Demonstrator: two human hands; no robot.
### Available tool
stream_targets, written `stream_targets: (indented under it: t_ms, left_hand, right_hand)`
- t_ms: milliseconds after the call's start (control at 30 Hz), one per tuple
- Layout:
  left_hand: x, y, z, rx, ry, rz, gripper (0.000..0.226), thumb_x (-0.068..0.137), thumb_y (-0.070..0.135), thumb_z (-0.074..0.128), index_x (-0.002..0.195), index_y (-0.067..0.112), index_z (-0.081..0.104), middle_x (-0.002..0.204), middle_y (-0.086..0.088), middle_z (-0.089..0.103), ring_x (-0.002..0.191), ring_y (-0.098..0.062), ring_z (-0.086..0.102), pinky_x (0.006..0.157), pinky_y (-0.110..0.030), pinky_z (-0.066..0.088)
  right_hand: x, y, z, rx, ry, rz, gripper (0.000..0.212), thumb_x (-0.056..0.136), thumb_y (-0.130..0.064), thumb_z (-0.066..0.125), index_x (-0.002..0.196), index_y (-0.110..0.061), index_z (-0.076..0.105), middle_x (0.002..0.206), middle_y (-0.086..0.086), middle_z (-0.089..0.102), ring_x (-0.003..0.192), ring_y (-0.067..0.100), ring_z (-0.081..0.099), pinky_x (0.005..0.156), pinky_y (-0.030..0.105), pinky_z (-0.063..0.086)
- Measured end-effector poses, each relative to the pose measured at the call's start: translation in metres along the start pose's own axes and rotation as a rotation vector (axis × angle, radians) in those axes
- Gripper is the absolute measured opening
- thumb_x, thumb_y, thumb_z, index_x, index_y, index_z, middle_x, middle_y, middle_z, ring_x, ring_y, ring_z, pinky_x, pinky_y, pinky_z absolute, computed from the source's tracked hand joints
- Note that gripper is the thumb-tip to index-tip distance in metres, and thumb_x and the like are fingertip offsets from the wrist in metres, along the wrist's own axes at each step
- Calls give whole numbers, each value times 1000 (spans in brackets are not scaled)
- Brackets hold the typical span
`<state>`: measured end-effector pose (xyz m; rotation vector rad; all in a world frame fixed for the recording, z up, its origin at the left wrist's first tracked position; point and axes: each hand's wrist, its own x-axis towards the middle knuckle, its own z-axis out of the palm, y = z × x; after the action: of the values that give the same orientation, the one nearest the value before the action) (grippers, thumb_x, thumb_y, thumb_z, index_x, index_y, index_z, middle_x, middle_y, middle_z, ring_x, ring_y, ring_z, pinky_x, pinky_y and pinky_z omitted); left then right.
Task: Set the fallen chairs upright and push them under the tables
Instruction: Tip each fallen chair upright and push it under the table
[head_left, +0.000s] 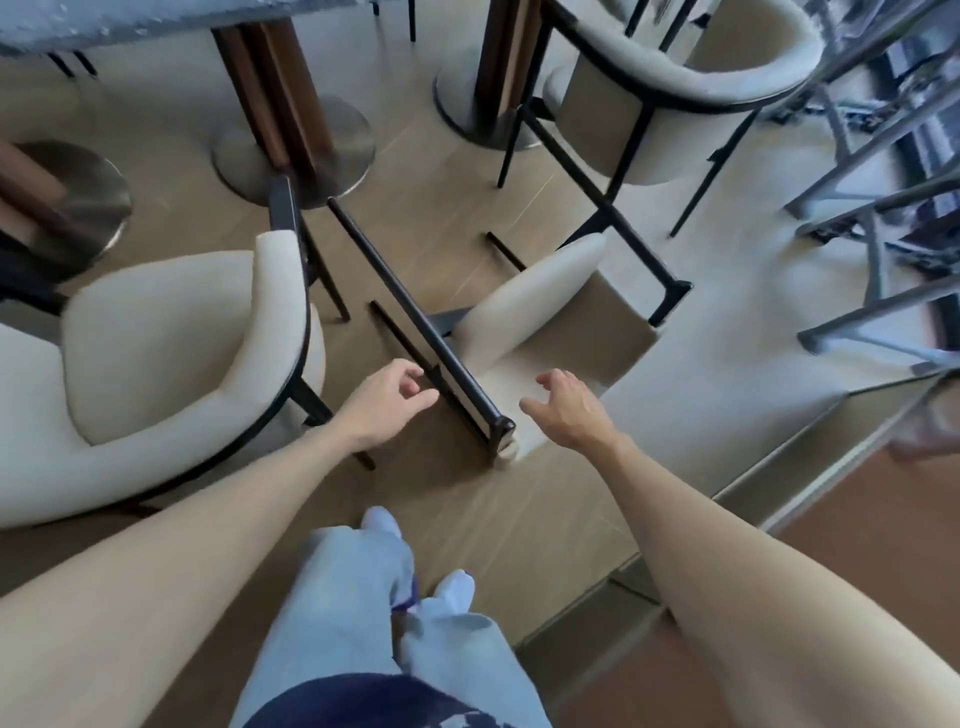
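Observation:
A cream upholstered chair with a black frame (524, 312) lies fallen on the floor in the middle, legs pointing away toward the tables. Its black back rail (415, 322) runs diagonally toward me. My left hand (387, 397) hovers just left of that rail, fingers curled and apart, holding nothing. My right hand (566, 405) hovers over the chair's cream backrest, open, not touching that I can tell. A second cream chair (171, 358) stands upright at the left. A third cream chair (691, 93) stands upright at the top right.
Two table pedestals with round metal bases (293, 150) (483, 104) stand beyond the fallen chair, and another base (72, 202) sits at the left. A grey tabletop edge (130, 26) shows at top left. Metal stool legs (872, 228) crowd the right. My legs are below.

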<state>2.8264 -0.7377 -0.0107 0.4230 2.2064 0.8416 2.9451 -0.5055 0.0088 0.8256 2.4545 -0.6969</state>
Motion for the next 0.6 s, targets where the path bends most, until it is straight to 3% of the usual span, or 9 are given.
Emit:
stream_targets:
  t_ms: [133,200,367,467,567,600]
  left_hand:
    - [57,44,39,18,-34,48,24,93,44,65,110,28,61,100,11,62,86,-7,58,80,-32,51]
    - [98,57,54,90,-89,56,28,93,46,64,112,26,61,102,10,62,85,-2,56,78,-28,43]
    - [185,80,86,192,-138,-82,34,93,50,62,115,24,60,106,6,61,98,-15,57,81,-31,43]
    - [205,106,122,-25,-80,-227,23,96,44,60,96,21,63,98,-1,68,91,-24,65,81,-41,57]
    - [214,136,168,-336,-47,-356,20,96,33,61,87,16,64,90,-8,72,79,-21,65,74,-41,60]
    - [220,142,184,-399,-33,-402,20,96,32,62,89,14,66,90,-8,72,77,-20,65,74,-40,60]
  right_hand:
    - [43,23,-22,81,-43,-9,55,93,-39,57,139,-10,52,141,9,56,128,25,54,105,36,41]
    - [71,36,-30,95,-64,-25,53,93,-38,57,138,-9,53,139,9,57,126,25,56,104,35,43]
    - [131,84,-52,57,-158,-62,48,92,-34,57,134,-10,56,136,8,59,123,25,56,102,34,43]
    - [158,122,-71,-85,-291,-81,42,92,-30,56,128,-8,60,132,11,62,123,28,55,101,34,45]
    - [189,155,-84,-167,-399,-40,18,89,-30,56,95,-16,66,103,10,63,100,28,57,79,30,43]
    - [202,164,-83,-168,-425,-25,19,89,-31,56,96,-16,66,102,8,62,98,27,57,77,29,41]
